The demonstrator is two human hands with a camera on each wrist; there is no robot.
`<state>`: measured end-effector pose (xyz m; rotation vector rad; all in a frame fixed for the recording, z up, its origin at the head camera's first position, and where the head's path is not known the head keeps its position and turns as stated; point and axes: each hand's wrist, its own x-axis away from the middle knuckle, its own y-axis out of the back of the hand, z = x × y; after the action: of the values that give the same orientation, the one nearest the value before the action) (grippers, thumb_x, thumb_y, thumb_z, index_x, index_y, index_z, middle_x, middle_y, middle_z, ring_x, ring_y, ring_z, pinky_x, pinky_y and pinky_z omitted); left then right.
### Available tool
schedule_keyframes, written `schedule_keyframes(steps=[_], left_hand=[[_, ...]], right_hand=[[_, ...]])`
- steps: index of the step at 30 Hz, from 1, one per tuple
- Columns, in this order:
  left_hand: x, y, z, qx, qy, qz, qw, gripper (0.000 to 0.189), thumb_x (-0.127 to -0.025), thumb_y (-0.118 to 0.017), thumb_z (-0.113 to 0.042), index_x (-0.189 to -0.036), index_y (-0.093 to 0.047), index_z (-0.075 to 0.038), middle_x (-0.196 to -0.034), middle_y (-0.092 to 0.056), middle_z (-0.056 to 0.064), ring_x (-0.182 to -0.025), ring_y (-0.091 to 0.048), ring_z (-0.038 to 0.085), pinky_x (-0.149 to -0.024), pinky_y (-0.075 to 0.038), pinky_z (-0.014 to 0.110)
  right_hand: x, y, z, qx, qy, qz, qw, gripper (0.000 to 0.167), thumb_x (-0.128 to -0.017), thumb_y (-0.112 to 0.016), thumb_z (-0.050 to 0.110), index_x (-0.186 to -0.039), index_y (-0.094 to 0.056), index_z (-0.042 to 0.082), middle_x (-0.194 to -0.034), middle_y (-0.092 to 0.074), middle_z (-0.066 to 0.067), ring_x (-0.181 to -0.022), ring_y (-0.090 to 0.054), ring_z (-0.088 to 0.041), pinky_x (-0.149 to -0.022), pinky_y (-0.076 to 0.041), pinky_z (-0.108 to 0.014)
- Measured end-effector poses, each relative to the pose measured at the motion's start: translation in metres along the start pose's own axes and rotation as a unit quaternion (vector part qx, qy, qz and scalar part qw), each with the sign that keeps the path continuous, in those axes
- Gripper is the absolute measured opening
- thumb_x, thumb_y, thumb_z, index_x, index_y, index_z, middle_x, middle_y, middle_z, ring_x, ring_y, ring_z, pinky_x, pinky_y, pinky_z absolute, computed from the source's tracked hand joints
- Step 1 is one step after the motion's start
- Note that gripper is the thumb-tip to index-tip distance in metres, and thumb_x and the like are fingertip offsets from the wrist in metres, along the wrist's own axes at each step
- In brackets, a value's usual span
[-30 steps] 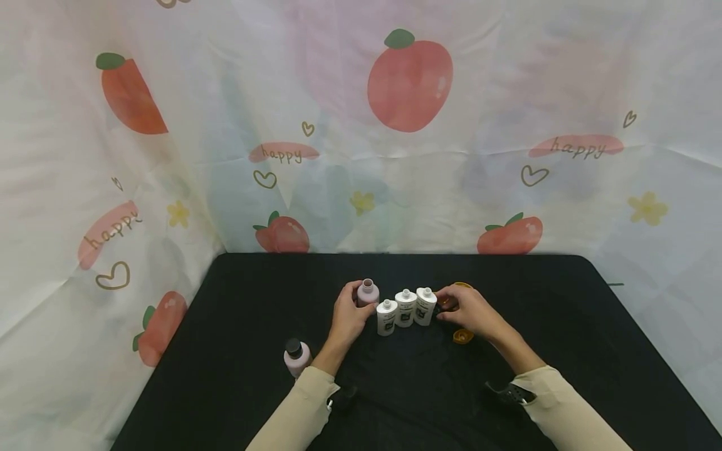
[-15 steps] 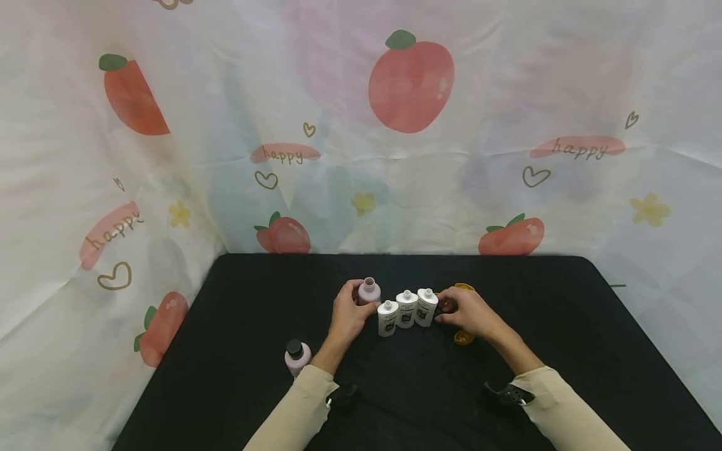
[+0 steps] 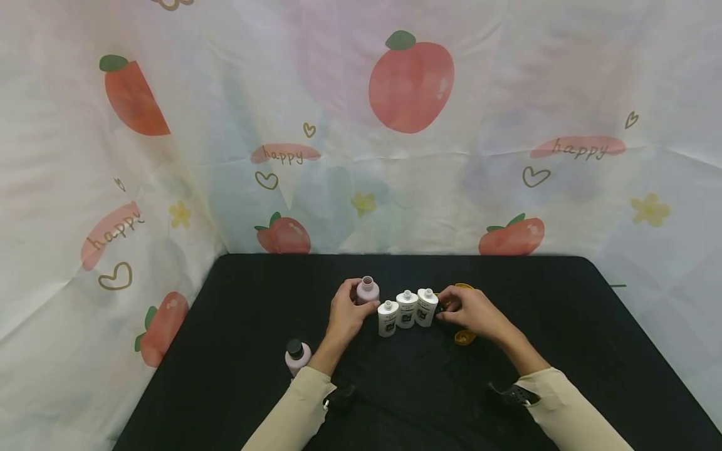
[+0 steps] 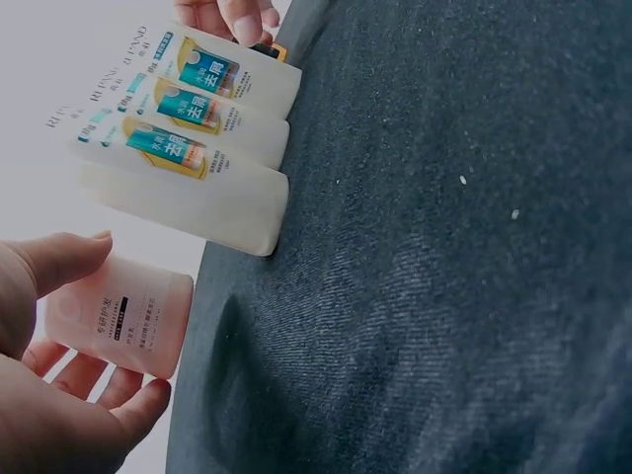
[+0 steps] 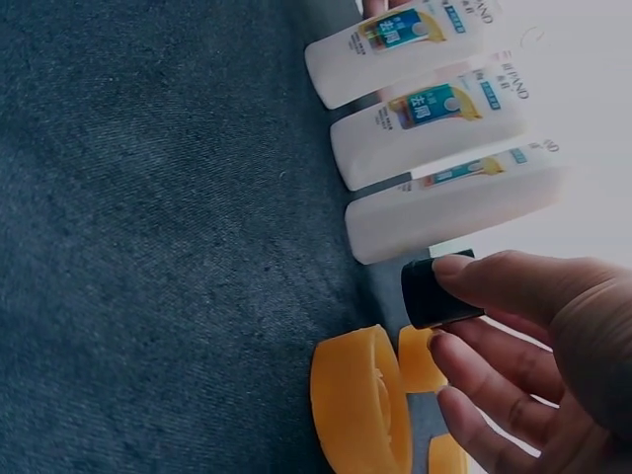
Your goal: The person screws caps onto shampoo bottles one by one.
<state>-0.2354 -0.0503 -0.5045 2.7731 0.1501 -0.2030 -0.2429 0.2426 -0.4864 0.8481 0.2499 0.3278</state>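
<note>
In the head view my left hand (image 3: pixel 347 313) grips a pink bottle (image 3: pixel 368 291) round its body; its neck is bare. The left wrist view shows the thumb on one side of the pink bottle (image 4: pixel 123 316) and the fingers under the other. A small black cap (image 5: pixel 434 293) is pinched between thumb and fingers of my right hand (image 5: pixel 538 346), close beside the row of white bottles. Three white shampoo bottles (image 3: pixel 406 311) without caps stand upright in a row between the hands. Orange-yellow caps (image 5: pixel 360 400) lie on the cloth by the right hand.
A second pink bottle (image 3: pixel 298 358) with a black cap stands by the left forearm. Black cloth covers the table (image 3: pixel 395 401). A patterned curtain (image 3: pixel 338 94) hangs behind the table's far edge and along its left side.
My left hand has shifted the pink bottle very slightly left and up. The right hand stays almost in place with the black cap. The white bottles have not moved.
</note>
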Motion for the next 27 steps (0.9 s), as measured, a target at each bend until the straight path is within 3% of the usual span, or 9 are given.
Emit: schedule_keyframes(steps=[9, 16, 27], left_hand=[[0.001, 0.005, -0.002, -0.012, -0.013, -0.009, 0.9998, 0.055, -0.077, -0.087, -0.007, -0.126, -0.062, -0.003, -0.121, -0.067, 0.015, -0.112, -0.065, 0.030, -0.097, -0.051, 0.050], [0.003, 0.009, -0.007, -0.012, -0.021, -0.008, 0.9997, 0.055, -0.079, -0.086, -0.008, -0.128, -0.062, -0.003, -0.123, -0.066, 0.016, -0.113, -0.065, 0.031, -0.098, -0.051, 0.051], [0.006, 0.018, -0.019, -0.009, -0.026, -0.003, 0.9996, 0.056, -0.080, -0.084, -0.008, -0.131, -0.060, -0.003, -0.127, -0.065, 0.015, -0.117, -0.063, 0.031, -0.099, -0.049, 0.050]], right_hand=[[0.003, 0.005, 0.003, -0.009, 0.015, -0.007, 0.9998, 0.028, -0.088, -0.080, 0.017, -0.112, -0.070, 0.005, -0.107, -0.071, -0.009, -0.086, -0.070, -0.016, -0.072, -0.057, -0.031], [0.006, 0.007, 0.004, -0.016, 0.018, -0.027, 0.9993, 0.029, -0.091, -0.077, 0.018, -0.116, -0.070, 0.005, -0.110, -0.072, -0.011, -0.091, -0.071, -0.020, -0.077, -0.059, -0.037], [0.004, 0.009, 0.006, -0.029, 0.021, -0.047, 0.9982, 0.028, -0.094, -0.073, 0.015, -0.120, -0.068, 0.004, -0.111, -0.071, -0.014, -0.094, -0.070, -0.022, -0.078, -0.059, -0.035]])
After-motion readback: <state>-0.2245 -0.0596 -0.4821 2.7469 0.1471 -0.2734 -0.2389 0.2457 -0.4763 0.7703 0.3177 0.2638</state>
